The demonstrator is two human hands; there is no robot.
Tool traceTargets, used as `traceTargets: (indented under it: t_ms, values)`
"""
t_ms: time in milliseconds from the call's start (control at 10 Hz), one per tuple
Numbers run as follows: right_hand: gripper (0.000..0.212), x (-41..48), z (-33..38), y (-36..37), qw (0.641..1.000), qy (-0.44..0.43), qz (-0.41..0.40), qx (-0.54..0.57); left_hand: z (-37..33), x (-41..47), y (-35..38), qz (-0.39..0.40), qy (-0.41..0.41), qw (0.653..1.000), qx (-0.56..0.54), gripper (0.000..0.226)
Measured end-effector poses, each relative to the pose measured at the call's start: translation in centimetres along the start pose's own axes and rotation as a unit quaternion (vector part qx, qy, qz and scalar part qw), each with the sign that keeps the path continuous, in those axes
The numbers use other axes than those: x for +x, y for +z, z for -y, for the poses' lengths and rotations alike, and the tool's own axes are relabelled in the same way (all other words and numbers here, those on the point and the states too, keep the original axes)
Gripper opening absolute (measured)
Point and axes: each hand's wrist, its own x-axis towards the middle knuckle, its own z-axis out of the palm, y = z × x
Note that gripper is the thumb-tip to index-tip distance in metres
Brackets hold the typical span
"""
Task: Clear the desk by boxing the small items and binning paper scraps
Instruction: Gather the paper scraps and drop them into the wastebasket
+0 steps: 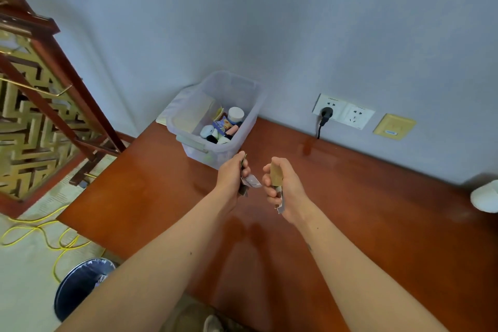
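Two fistfuls of torn paper and card scraps [252,181] hang above the middle of the red-brown wooden tabletop [350,197], the fingers of the left hand [232,174] and right hand [281,187] clenched round them, with the clear plastic box [192,143] of small items at its far left corner; binning looks next, calling for a swing left and down to the dark round bin [78,286] on the floor.

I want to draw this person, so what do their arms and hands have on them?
Nothing is worn. The left hand and right hand are bare, with no gloves, rings or watch showing. Both forearms are bare too, no sleeves in view, only a few tiny moles.
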Motion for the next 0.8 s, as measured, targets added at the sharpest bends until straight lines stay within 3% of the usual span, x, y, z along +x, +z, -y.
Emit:
traceTargets:
  t_ms: [400, 800]
  values:
    - [0.058, 2.0, -2.1, 5.4, 0.983, 0.072, 0.129, -0.108, 0.4, -3.5, -6.8, -0.155, 0.064, 0.985, -0.046, 0.036]
    - [0.057, 3.2, -9.6, 20.3, 0.917, 0.132, 0.308, -0.214, 0.4, -7.0, -23.2, -0.307, 0.073, 0.934, -0.168, 0.038]
